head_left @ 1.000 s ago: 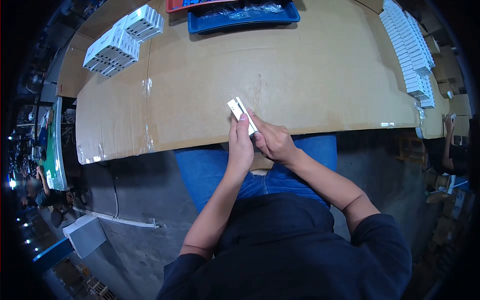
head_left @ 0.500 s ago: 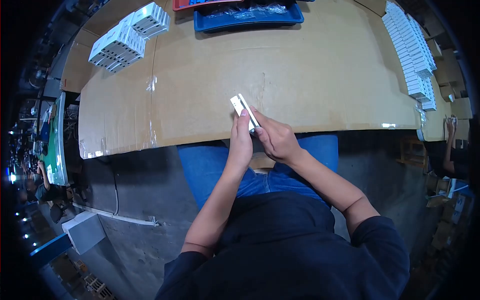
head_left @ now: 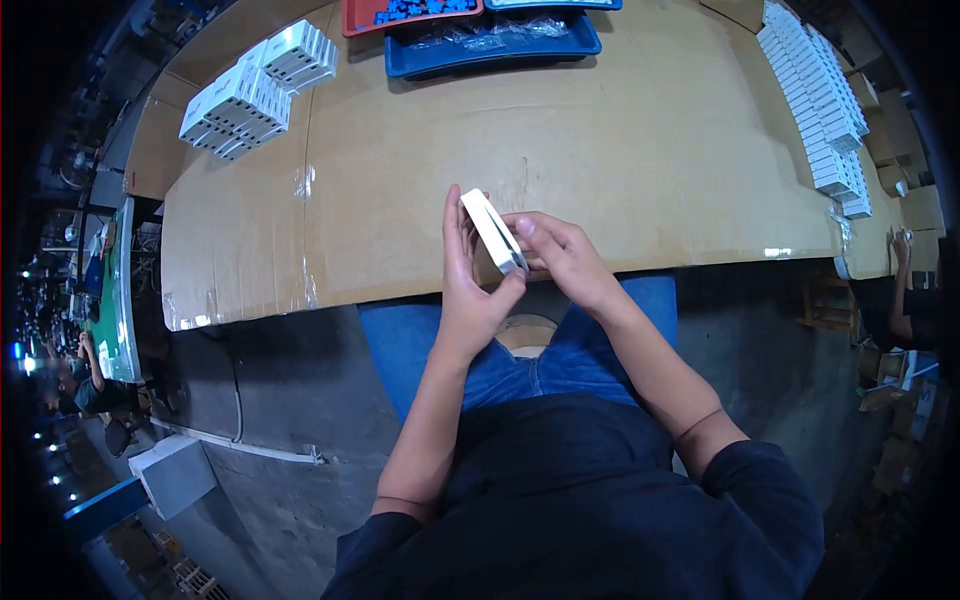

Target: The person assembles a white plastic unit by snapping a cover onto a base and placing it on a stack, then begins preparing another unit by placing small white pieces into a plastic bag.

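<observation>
Above the near edge of the table [head_left: 380, 180], a white case [head_left: 488, 226] is cupped in the left hand [head_left: 472, 306]; whether it is touched by the half-curled right hand [head_left: 570, 258] cannot be told. Light, stiff, smooth plastic is suggested, best gripped by its 2 long sides.

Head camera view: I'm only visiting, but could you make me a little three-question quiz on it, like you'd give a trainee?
1. What colour is the piece between the left hand and the right hand?
2. True or false: the red tray holds blue bits.
3. Where does the clear plastic lie?
A) On the floor
B) In the front blue tray
C) On the person's lap

Key:
1. White
2. True
3. B
</observation>
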{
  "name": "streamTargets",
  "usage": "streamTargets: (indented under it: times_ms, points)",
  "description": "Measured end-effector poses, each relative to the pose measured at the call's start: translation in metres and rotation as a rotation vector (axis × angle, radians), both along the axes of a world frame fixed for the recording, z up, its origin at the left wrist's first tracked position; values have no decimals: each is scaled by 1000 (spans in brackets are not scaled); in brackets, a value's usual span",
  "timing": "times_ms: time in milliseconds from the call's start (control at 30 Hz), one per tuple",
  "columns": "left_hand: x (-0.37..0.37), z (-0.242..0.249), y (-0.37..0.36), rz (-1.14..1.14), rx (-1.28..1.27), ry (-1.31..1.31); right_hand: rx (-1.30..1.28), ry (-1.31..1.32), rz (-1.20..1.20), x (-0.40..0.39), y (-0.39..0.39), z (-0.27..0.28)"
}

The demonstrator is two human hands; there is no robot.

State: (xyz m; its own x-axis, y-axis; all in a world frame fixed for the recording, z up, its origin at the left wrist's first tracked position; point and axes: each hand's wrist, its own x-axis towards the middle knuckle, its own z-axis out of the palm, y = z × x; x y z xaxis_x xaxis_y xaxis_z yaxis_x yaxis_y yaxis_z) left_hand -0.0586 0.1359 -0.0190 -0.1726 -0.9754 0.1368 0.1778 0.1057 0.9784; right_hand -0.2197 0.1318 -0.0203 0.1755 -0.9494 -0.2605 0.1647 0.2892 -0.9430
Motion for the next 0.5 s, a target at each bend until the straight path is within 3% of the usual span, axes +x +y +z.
streamTargets:
  times_ms: [167,233,300,367,467,500]
  points:
    - [6,-2,-4,-31,-178,-206,-144,-63,29,1,0,17]
    - [2,-2,-2,2,-143,-73,-143,-91,44,1,0,12]
    - [-1,1,1,21,-129,-6,-404,-38,-25,7,4,10]
    - [-4,7,4,-70,101,205,-426,-33,27,10,7,12]
    - [-14,15,3,-12,19,174,-753,313,-44,15,10,21]
    - [-16,17,2,38,-39,190,-755,312,-44,16,12,21]
